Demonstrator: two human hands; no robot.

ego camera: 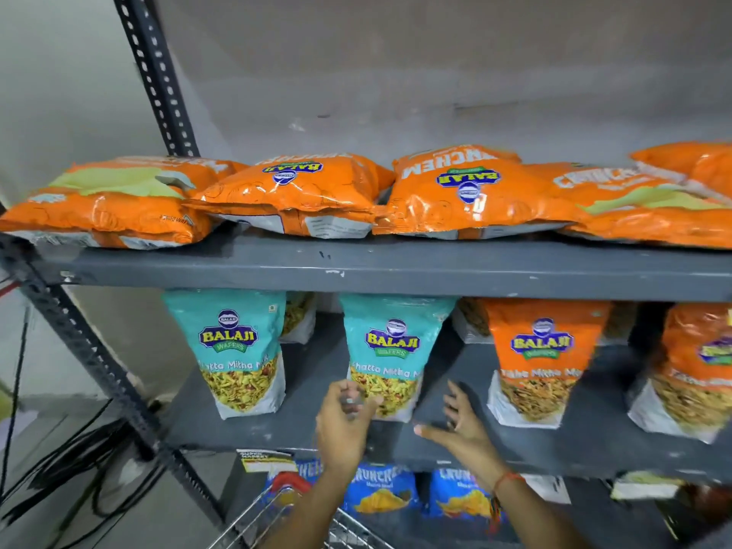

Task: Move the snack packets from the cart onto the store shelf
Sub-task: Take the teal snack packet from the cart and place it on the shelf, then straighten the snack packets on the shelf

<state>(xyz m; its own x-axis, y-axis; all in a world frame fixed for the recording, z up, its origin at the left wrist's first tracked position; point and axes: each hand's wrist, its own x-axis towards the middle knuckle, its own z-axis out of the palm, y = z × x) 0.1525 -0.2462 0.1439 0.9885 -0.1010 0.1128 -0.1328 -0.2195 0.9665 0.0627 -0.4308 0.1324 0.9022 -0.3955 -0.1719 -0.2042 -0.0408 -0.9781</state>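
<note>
Two teal snack packets stand upright on the middle shelf (301, 425): one at the left (237, 350) and one at the centre (390, 350). My left hand (342, 423) hovers in front of the centre packet's lower left corner, fingers curled and apart, holding nothing. My right hand (461, 427) is spread open just right of that packet, over bare shelf. Two orange packets (540, 358) stand further right. A corner of the wire cart (277, 513) shows at the bottom, below my left forearm.
Several orange packets (301, 192) lie flat on the top shelf (356, 267). Blue packets (380, 489) stand on the lowest shelf. A slotted dark upright (154, 73) frames the rack's left side. Black cables (79, 469) lie on the floor at the left.
</note>
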